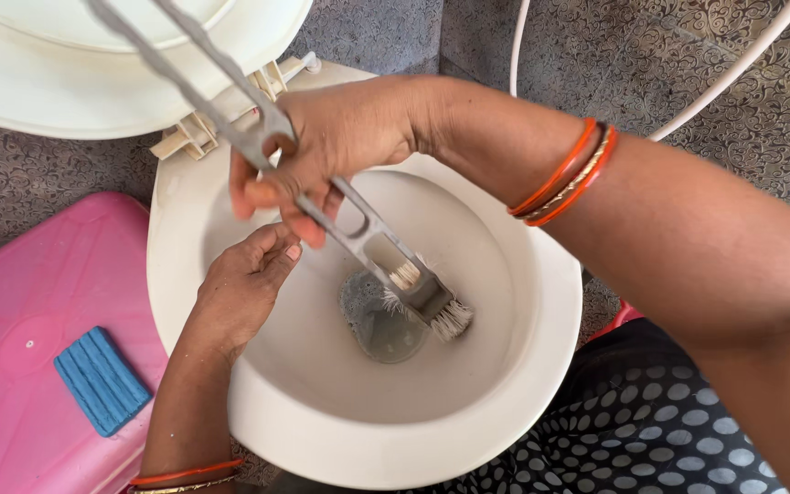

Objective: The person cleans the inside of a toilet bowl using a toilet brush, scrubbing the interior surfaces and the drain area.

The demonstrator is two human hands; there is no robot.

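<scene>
Brush: a grey plastic toilet brush (358,229) with a slotted, open-frame handle and short off-white bristles, some splayed and worn.
Long axis: runs from about 10 o'clock, where the handle leaves the top edge of view, down to about 4 o'clock, where the head sits.
Head: points down into the bowl, bristles just beside the drain at the centre.
Right hand: the right hand (326,146) grips the handle partway along, its fingers (308,224) clamped around it from above.
Left hand: the left hand (244,288) rests inside the bowl at about 9 o'clock of the drain, fingers curled together against the inner wall, holding nothing I can make out.
Bowl: a white toilet bowl (505,384), holding a small pool of murky water (377,320) in the drain.
Seat and lid: the white lid (66,73) is tipped up at 11 o'clock, hinges showing.
Wrists: red and gold bangles (564,178) on the right wrist; similar ones on the left.
To 8 o'clock: a pink plastic stool (11,302) with a blue ribbed scrubbing block (101,380) lying on it.
Floor: grey patterned tiles (779,119), crossed by a white hose (724,78) at 2 o'clock.
</scene>
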